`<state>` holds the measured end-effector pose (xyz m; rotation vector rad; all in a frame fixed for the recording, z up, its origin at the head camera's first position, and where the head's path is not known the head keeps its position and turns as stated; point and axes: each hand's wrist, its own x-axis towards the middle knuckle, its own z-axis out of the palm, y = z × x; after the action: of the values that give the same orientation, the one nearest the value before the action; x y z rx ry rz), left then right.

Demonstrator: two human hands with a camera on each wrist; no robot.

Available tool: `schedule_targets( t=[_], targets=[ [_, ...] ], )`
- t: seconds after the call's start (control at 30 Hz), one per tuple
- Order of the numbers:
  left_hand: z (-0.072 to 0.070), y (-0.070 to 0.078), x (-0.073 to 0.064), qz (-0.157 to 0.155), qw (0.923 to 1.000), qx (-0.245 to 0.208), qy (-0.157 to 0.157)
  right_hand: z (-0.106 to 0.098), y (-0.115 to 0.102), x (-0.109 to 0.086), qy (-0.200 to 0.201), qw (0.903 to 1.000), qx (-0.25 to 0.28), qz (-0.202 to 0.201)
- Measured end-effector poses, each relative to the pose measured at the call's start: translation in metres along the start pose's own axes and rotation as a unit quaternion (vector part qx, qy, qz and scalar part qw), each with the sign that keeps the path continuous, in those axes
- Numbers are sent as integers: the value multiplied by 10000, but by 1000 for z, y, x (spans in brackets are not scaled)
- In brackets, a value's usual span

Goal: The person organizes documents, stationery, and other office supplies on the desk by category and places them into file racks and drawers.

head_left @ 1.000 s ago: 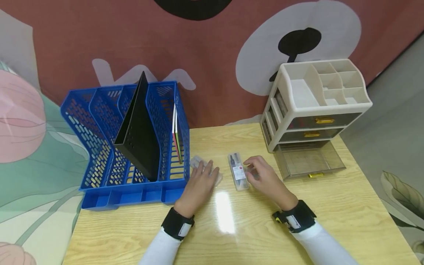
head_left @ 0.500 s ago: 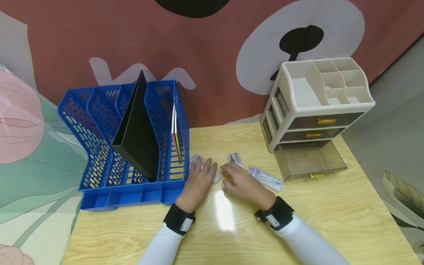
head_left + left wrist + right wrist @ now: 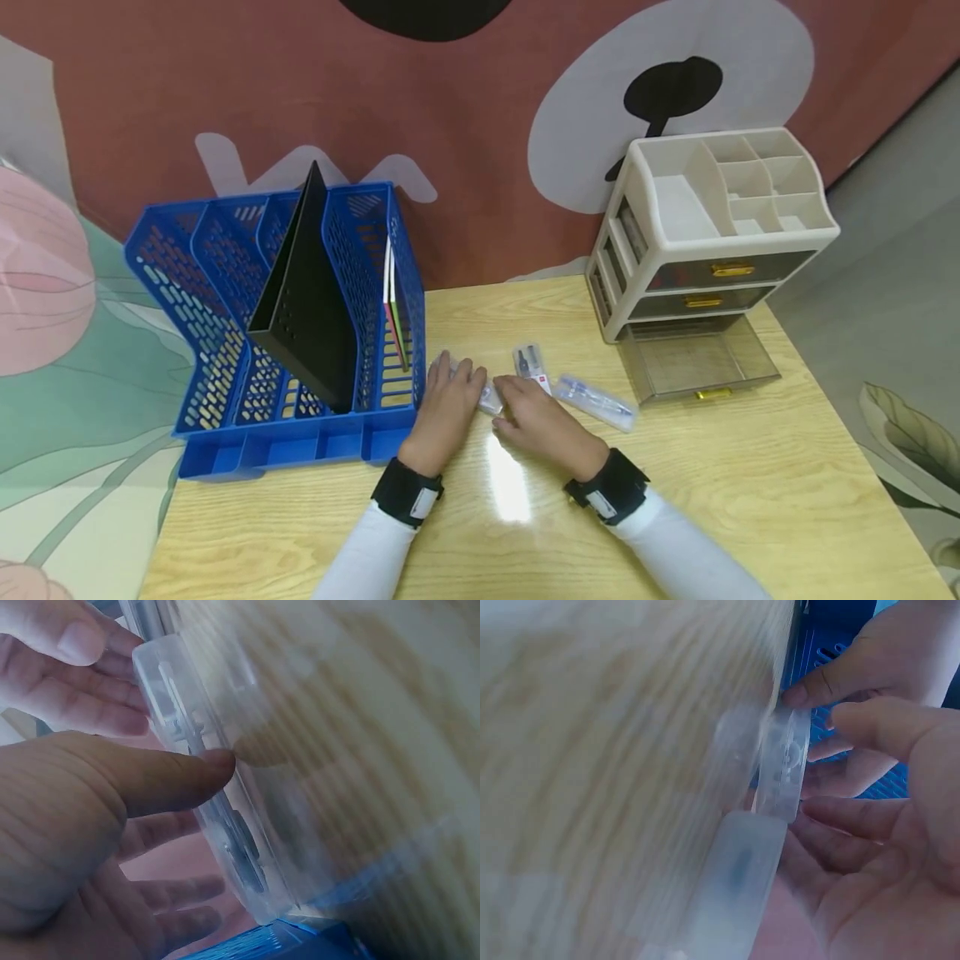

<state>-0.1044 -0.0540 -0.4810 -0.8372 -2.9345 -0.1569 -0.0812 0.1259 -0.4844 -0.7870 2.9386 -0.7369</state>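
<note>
In the head view, a clear plastic case point(image 3: 490, 400) lies on the table by the blue rack, largely hidden under my left hand point(image 3: 446, 417). My left thumb point(image 3: 180, 776) presses its near long side, with the fingers over the far side. My right hand point(image 3: 543, 421) is at the case's right end, fingers loosely bent; in the right wrist view its fingertips point(image 3: 806, 814) are right at that end, with the thumb apart. Just beyond it lies a second clear case point(image 3: 528, 360) with dark tools inside and a white-and-red label. A clear case with blue contents point(image 3: 596, 402) lies farther right.
At left stands a blue desktop file rack point(image 3: 303, 446) holding a black folder point(image 3: 311, 333) and thin booklets point(image 3: 393, 308). A white drawer organizer point(image 3: 720, 242) stands at back right, its bottom drawer point(image 3: 701, 367) pulled out. A patterned cloth point(image 3: 480, 125) hangs behind the table.
My right hand has moved left, from beside the labelled case to the end of the case under my left hand. The case with blue contents now shows uncovered. My left hand has hardly moved.
</note>
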Motion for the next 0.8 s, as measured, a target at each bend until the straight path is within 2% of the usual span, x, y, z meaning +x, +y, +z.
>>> schedule_targets(
  t=[0.23, 0.33, 0.5, 0.63, 0.8],
  targets=[
    [0, -1, -1, 205, 9995, -112, 195, 2, -1, 2, 415, 9990, -172, 31],
    [-5, 1, 1, 294, 9986, -111, 427, -1, 0, 3, 556, 9982, -144, 198],
    [-12, 2, 3, 356, 9951, -408, 826, -10, 2, 3, 804, 9963, -37, 298],
    [-18, 1, 4, 306, 9874, -975, 1207, -20, 4, 1, 1079, 9939, 81, 219],
    [-25, -1, 3, -141, 9702, -1881, 1519, -30, 9, -5, 1206, 9924, 176, 188]
  ],
)
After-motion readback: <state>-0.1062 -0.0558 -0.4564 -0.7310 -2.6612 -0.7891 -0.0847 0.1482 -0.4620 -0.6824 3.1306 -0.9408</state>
